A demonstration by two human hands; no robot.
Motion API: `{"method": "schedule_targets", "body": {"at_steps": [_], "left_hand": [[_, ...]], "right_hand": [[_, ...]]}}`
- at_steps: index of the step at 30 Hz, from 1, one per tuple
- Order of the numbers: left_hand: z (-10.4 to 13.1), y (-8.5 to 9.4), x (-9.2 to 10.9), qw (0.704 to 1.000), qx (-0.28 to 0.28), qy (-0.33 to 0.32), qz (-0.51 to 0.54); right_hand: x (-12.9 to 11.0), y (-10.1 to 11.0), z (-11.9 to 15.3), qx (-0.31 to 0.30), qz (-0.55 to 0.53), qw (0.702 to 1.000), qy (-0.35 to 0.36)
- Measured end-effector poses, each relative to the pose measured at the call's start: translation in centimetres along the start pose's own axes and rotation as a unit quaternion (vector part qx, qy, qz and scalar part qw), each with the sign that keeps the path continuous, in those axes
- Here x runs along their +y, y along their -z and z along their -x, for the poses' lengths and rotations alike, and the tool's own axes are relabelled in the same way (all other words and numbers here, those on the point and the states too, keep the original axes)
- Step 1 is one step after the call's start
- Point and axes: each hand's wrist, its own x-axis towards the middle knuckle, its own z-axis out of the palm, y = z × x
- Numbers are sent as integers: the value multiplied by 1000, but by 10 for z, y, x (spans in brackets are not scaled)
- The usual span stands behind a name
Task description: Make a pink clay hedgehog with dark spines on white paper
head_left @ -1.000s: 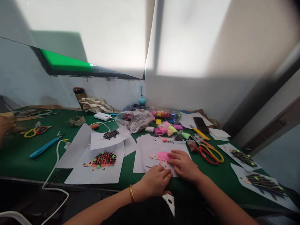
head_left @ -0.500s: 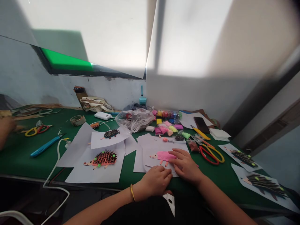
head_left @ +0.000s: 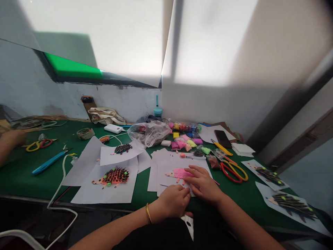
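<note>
Only a small shift here: the right hand (head_left: pixel 201 182) has barely moved over the flat pink clay-like animal shape (head_left: pixel 178 173), yet a thin pink strip (head_left: pixel 216 182) now shows just beyond its outer edge, where a second ago there was only a speck. The work itself looks much as it did, the pink shape lying at the same place on the stacked white paper sheets (head_left: pixel 163 159), pale snout to the left, short pinkish legs below, its rear end under the fingers.

To the hands, then. The right one lies palm down, fingers loosely fanned and not clenched, tips on or just above the pink; whether anything is pinched beneath, no telling. The left hand (head_left: pixel 173 199), gold-coloured bangle (head_left: pixel 148 213) at its wrist, sits just below, at the near edge of the paper, fingers curled in; whether they close on something is hidden. Its thumb shows a little more clearly now.

Beyond the paper, a white pen (head_left: pixel 196 157) rests near the top edge, and red-and-yellow-handled scissors (head_left: pixel 223 172) lie to the right on the green-covered bench (head_left: pixel 142 198). And over on the far left, a co-worker's blurred hand (head_left: pixel 11 139) has come further into view.
</note>
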Motion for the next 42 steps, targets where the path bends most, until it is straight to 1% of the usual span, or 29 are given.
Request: {"method": "schedule_targets", "body": {"at_steps": [4,7,12,17,20,25,31,33,36,40,42], "left_hand": [[1,0,-4,1000,25,-2,17],[0,2,-6,999,43,1,24],[-1,0,-7,998,59,-6,19],[-2,-8,-8,998,65,-5,11],[-1,-10,-8,998,68,-4,12],[0,-8,-8,998,59,-1,17],[0,-11,-8,998,64,2,26],[0,-11,-9,997,62,2,38],[1,-4,-7,996,54,15,69],[1,19,-9,984,63,69,153],[-3,30,-16,970,73,69,220]], "right_hand": [[4,-2,0,-1,-9,999,-36],[6,-2,-2,-12,-13,998,-65],[7,-3,-12,-39,16,997,-59],[11,-11,-23,-66,34,995,-67],[13,-16,-27,-63,23,995,-79],[19,-20,-30,-46,-12,994,-94],[19,-24,-34,-42,-18,996,-80],[22,-26,-34,-30,-24,996,-82],[30,-27,-31,2,-42,995,-94],[45,-27,-23,39,-73,990,-117],[48,-26,-20,47,-89,987,-129]]}}
